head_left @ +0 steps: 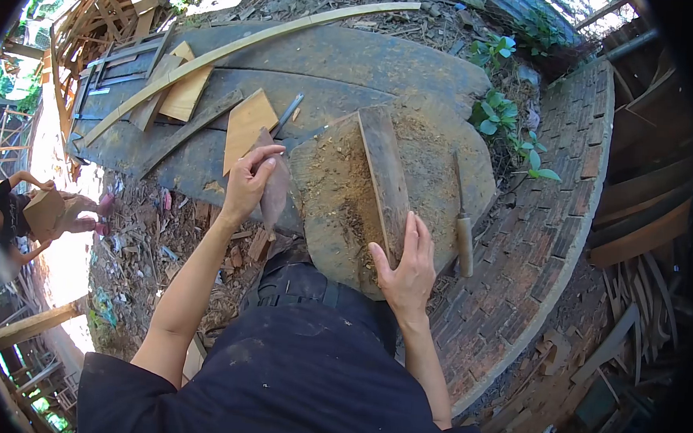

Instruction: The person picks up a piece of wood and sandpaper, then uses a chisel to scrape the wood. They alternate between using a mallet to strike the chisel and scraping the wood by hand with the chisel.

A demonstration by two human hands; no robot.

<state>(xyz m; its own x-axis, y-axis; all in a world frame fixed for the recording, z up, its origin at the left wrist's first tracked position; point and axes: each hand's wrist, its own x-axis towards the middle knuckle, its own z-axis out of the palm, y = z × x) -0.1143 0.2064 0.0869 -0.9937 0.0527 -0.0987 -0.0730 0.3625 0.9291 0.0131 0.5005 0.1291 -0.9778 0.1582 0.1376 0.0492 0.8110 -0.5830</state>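
Note:
My left hand [247,185] pinches a flat, pointed piece of brownish wood [275,192] by its edge, near the left side of the stump. My right hand [407,269] grips the near end of a weathered wooden plank [383,167], thumb on one side and fingers on the other. The plank lies across a broad chopping stump [329,184] strewn with sawdust and chips. To the right of the plank rests a narrow-bladed tool with a wooden handle [465,243], touched by neither hand.
Behind the stump lies a large dark slab [332,57] bearing a long curved strip [254,42], pale board pieces [245,127] and a metal tube [289,111]. A low brick wall [553,205] curves along the right. Another person [33,217] holds a board at far left.

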